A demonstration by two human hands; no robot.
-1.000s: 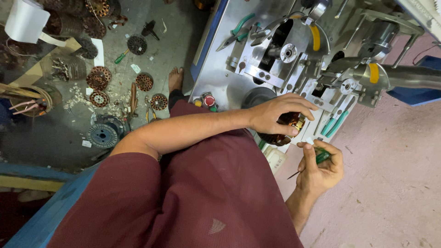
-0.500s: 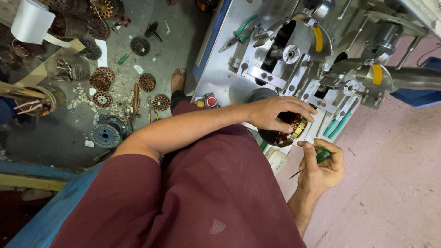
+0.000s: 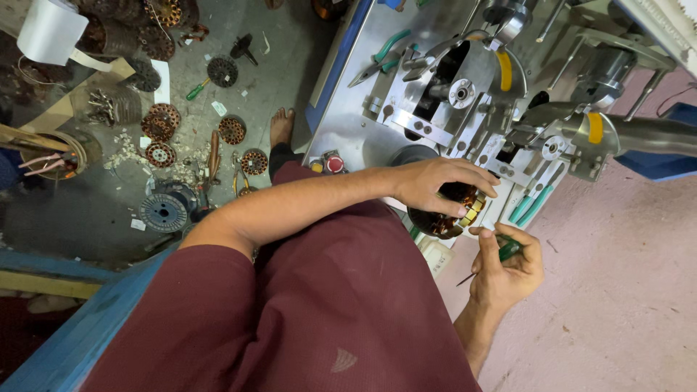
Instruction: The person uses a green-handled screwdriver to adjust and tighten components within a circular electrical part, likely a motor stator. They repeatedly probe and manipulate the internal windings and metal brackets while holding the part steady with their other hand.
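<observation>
At the metal bench's edge, wound stator (image 3: 446, 214) is sitting under left hand (image 3: 443, 185), fingers clamping its top. Right hand (image 3: 508, 265) is pinching green-handled screwdriver (image 3: 501, 254) just beside it. Winding machine (image 3: 494, 94) and teal pliers (image 3: 534, 203) are lying behind. Since earlier, left fingers are spreading wider over the stator.

The wound stator (image 3: 449, 212) is set before the machine (image 3: 465, 94), pliers (image 3: 534, 203) just right of it.
</observation>
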